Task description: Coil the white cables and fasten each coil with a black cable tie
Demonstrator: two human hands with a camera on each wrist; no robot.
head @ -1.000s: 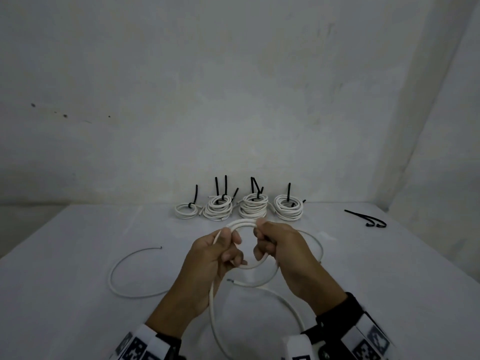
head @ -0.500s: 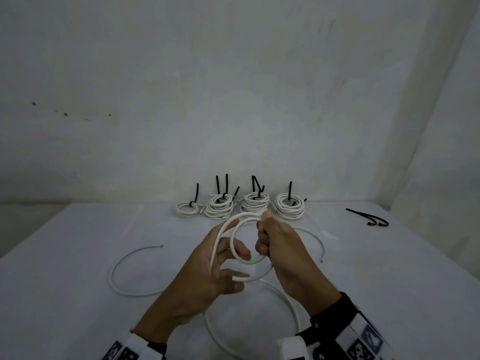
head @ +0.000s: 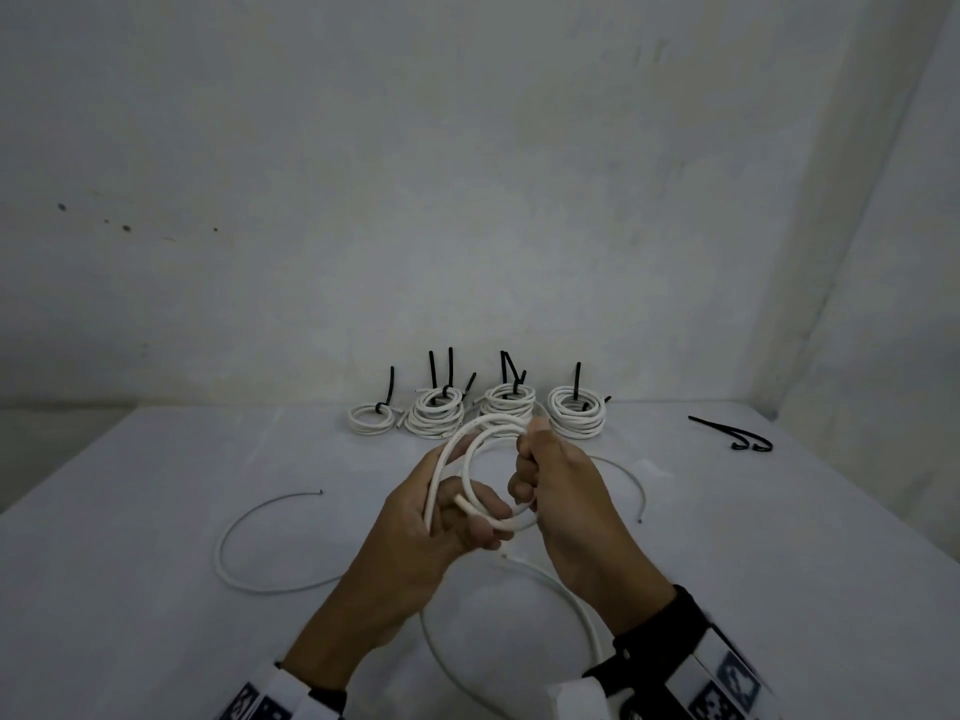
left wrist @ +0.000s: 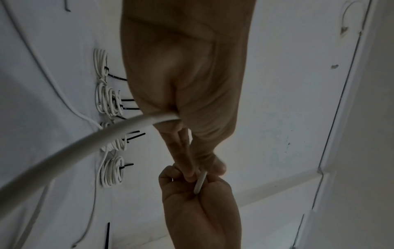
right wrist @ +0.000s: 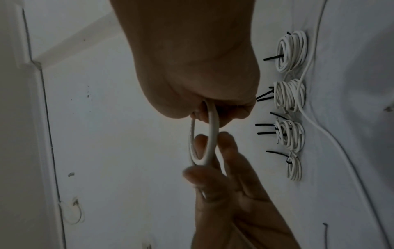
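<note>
Right now the white cable [head: 470, 462] is looped between both hands above the table [head: 130, 589]: the right hand [head: 558, 491] grips the loops at their far side, the left hand [head: 431, 532] pinches the near side, slack trailing toward the near edge

In the head view, the white cable [head: 545, 589] runs off the bottom edge between the wrists. The right hand [head: 558, 491] hides where its loops cross. Both forearms are cut off at the lower edge. The left-wrist view blurs the near cable.
</note>
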